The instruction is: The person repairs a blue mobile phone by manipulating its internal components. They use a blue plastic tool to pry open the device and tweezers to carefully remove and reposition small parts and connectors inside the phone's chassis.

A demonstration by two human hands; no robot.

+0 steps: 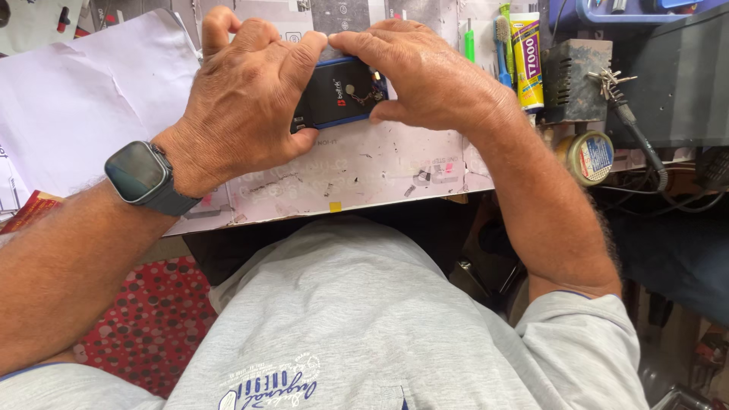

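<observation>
A blue mobile phone [340, 93] with its back removed lies on a worn pink work mat [364, 171]; a black battery and small parts show inside. My left hand [243, 95] grips the phone's left side, thumb pressed along its top edge. My right hand [425, 72] holds the right end, fingers curled over the top and thumb under the lower corner. A dark smartwatch [140, 175] sits on my left wrist.
A yellow glue tube [527, 61], a toothbrush [503, 45] and a green tool [469, 42] lie right of the phone. Beyond them are a grey metal block [577, 80], a round tin [591, 157] and a soldering iron with cable [634, 129]. White paper [83, 91] covers the left.
</observation>
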